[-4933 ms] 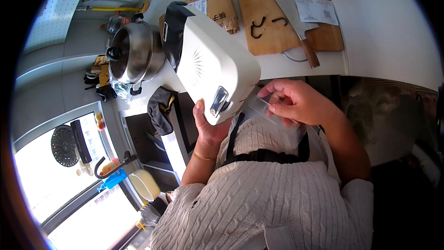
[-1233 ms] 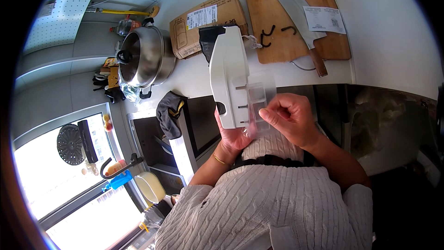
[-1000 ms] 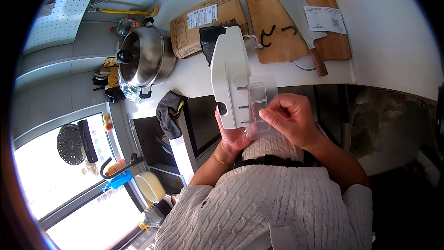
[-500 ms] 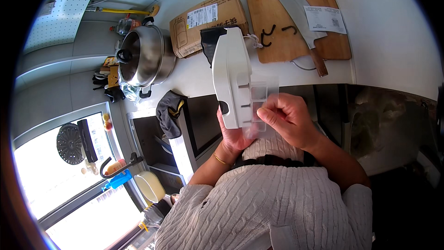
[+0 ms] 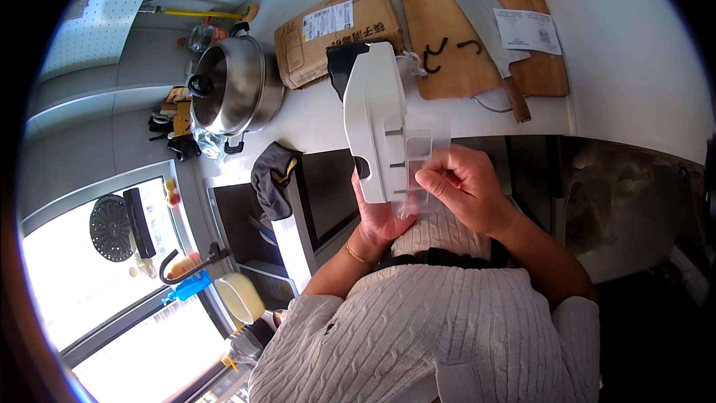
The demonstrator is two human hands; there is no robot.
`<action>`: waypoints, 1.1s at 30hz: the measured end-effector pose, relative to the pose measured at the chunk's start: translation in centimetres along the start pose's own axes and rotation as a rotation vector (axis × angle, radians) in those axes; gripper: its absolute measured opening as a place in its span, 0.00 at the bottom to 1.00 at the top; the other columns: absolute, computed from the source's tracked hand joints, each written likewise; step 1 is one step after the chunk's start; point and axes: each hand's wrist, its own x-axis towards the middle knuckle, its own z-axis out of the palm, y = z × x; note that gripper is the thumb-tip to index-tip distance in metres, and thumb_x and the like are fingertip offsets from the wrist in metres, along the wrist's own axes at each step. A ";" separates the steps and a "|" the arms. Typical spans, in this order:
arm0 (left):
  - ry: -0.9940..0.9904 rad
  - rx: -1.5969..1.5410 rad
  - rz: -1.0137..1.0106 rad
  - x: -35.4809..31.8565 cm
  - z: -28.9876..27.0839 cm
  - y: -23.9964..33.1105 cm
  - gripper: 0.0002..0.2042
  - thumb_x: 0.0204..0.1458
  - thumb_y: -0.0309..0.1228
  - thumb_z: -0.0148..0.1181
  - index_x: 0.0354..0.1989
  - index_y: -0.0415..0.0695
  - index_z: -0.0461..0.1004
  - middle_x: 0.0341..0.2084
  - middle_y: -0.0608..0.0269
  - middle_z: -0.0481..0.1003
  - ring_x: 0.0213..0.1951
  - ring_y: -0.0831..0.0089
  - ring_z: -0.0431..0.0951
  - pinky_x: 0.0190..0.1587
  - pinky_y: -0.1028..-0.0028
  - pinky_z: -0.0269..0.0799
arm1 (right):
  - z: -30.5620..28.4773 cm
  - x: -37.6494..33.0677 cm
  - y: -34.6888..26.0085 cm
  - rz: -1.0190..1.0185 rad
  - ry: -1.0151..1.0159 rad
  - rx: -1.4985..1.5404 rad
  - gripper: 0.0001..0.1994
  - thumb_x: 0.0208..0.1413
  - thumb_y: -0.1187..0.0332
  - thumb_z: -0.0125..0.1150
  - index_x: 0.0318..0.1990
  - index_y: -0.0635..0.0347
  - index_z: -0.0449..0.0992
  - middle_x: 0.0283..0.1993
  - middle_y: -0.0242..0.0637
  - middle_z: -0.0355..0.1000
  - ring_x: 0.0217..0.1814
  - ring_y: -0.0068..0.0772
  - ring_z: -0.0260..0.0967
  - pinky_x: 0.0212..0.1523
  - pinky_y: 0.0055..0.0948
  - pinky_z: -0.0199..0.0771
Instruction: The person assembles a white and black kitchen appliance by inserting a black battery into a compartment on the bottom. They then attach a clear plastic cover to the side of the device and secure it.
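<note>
My left hand is closed round the lower end of a long white plastic housing, steadying it from beneath. Along the housing's right side lies a clear plastic divided tray with square cells, lined up with small slots in the housing. My right hand pinches the tray between thumb and fingers at its right edge. Part of my left fingers is hidden behind the housing. Behind its upper end, a black piece sticks out.
Ahead stand a cardboard box and a steel pot. A wooden cutting board holds a cleaver, a paper slip and black hooks. A dark glove hangs at the counter edge.
My right hand has moved slightly, and the clear tray, blurred before, now shows more sharply against the housing. My left hand keeps its grip.
</note>
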 end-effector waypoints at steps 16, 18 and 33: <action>-0.212 -0.156 -0.126 -0.1 -0.9 0.5 0.32 0.52 0.62 0.46 0.54 0.49 0.68 0.46 0.65 0.73 0.45 0.70 0.75 0.43 0.71 0.76 | 0.9 0.2 0.4 0.045 0.016 0.240 0.08 0.56 0.71 0.61 0.39 0.63 0.70 0.32 0.33 0.70 0.31 0.20 0.67 0.33 0.21 0.69; -0.195 -0.106 -0.118 0.0 -1.4 0.6 0.33 0.51 0.63 0.46 0.55 0.49 0.68 0.47 0.65 0.73 0.46 0.71 0.74 0.45 0.71 0.75 | 1.0 0.2 0.1 0.049 0.033 0.269 0.11 0.56 0.71 0.61 0.42 0.64 0.68 0.34 0.34 0.71 0.33 0.19 0.68 0.34 0.21 0.71; -0.265 -0.117 -0.138 0.2 -0.3 0.7 0.34 0.51 0.65 0.44 0.56 0.51 0.67 0.49 0.66 0.71 0.49 0.71 0.72 0.45 0.73 0.72 | 0.0 0.9 -0.7 0.132 -0.014 0.321 0.11 0.55 0.75 0.61 0.43 0.65 0.68 0.39 0.33 0.70 0.40 0.19 0.69 0.38 0.20 0.74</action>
